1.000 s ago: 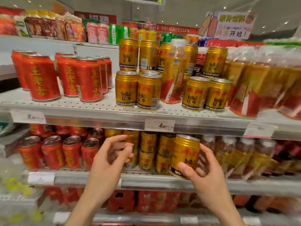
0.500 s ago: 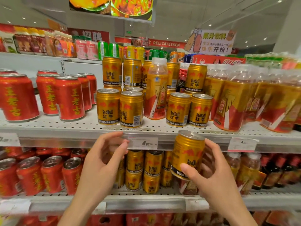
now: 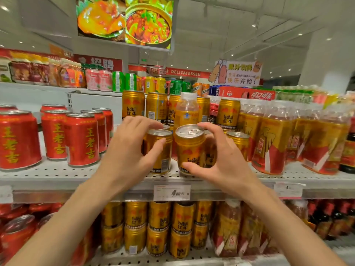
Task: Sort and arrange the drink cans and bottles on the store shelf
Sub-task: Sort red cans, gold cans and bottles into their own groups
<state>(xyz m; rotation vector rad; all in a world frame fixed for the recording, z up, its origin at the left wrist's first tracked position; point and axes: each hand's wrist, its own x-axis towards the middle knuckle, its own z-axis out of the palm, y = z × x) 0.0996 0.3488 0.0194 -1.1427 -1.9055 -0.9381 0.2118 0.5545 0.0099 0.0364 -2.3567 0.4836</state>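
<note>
A shop: stocked drink shelves (image 3: 57, 175), price tag (image 3: 171, 192), "DELICATESSEN" sign (image 3: 185, 73).

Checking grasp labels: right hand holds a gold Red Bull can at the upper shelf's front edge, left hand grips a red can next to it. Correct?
Not quite. The head view shows the left hand gripping a gold Red Bull can, not a red one; the red cans stand untouched further left. The rest holds: the right hand holds the other gold can at the upper shelf's front edge.

White ceiling (image 3: 249, 20), spotlights (image 3: 254, 25), food screen (image 3: 124, 20)
</note>
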